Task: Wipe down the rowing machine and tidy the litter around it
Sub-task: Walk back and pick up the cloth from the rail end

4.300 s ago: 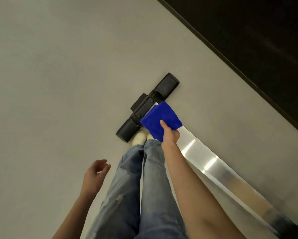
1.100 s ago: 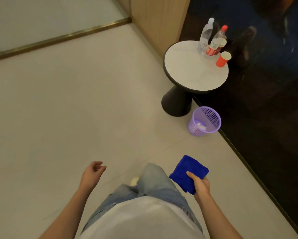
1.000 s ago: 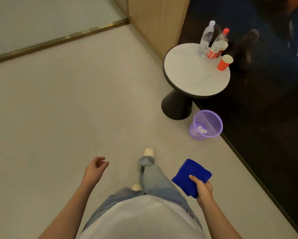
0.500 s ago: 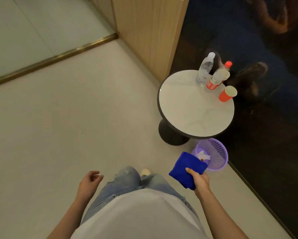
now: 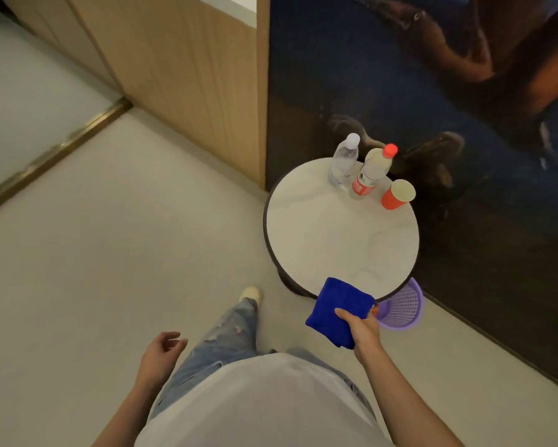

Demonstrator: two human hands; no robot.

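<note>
Right hand (image 5: 363,330) gripping blue cloth (image 5: 337,306), left hand (image 5: 160,356) loosely open, purple basket (image 5: 402,309) partly hidden by table (image 5: 332,243)

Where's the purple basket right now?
Head view, right side: the purple basket sits on the floor partly under the near edge of the round table, just past the right hand gripping the blue cloth.

On my feed I see a plain white top (image 5: 258,401) across the bottom of the frame. It is short-sleeved, I think, since both forearms are bare down to the left hand (image 5: 161,353) and right hand (image 5: 363,330). Below it are light blue jeans (image 5: 222,343), faded, with frayed rips on one leg. One cream shoe (image 5: 252,293) shows at the cuff.
</note>
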